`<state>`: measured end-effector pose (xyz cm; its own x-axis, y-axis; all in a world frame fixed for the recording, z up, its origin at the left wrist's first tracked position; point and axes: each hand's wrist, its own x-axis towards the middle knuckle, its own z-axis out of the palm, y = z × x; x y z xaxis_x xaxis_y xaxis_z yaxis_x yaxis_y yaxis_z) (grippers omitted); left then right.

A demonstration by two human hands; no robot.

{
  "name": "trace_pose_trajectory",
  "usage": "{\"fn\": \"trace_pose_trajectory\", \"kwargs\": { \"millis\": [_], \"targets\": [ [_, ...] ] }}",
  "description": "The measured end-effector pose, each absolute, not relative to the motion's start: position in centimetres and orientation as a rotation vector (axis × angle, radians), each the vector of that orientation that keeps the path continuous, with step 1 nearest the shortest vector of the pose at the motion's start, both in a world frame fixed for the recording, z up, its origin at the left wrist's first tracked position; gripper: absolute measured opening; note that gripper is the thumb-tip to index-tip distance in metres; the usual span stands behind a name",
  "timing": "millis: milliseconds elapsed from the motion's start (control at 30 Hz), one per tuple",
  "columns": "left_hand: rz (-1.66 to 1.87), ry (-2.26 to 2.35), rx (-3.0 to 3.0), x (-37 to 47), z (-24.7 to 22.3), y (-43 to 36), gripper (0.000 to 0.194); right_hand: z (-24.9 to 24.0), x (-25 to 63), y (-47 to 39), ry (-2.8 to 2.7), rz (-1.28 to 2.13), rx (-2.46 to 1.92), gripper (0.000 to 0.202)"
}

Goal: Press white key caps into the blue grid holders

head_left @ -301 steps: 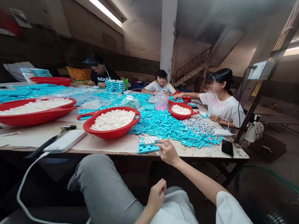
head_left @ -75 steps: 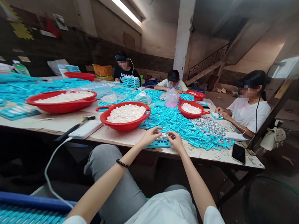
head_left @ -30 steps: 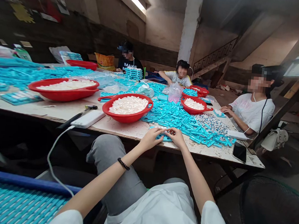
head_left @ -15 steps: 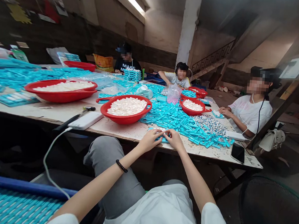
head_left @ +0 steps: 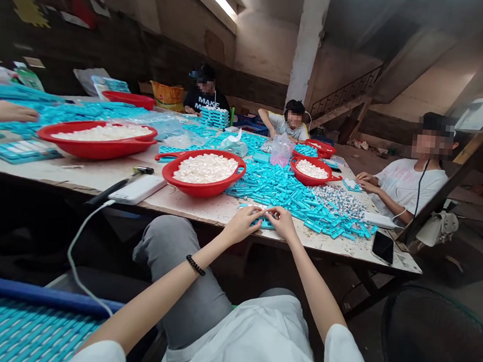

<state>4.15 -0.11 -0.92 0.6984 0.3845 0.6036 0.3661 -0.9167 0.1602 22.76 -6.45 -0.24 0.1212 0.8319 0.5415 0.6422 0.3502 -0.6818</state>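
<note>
At the table's front edge, my left hand and my right hand meet over a blue piece with white parts on it. The fingers of both hands are bent and pinched together at its top; whatever small thing they hold is too small to make out. Just behind them spreads a heap of blue plastic pieces. To the left of my hands stands a red basin full of small white pieces.
A white power bank with a cable lies front left, a phone at the right corner. More red basins stand around. Another person's hand reaches in at the left; three people sit beyond. A fan stands lower right.
Another person's hand has come further into view at the left edge. The person at the right has raised their head and leans back slightly. My hands have barely moved.
</note>
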Motion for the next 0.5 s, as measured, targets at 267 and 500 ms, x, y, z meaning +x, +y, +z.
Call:
{"fn": "trace_pose_trajectory", "kwargs": {
  "millis": [267,500],
  "targets": [
    [1.002,0.632,2.853,4.1,-0.6,-0.4,0.044,-0.5,22.9,-6.2,-1.503,0.258,-1.369,0.020],
    [1.007,0.603,2.827,3.9,-0.4,-0.5,0.033,-0.9,23.6,-5.5,-1.267,0.362,-1.338,0.027]
  ]
}}
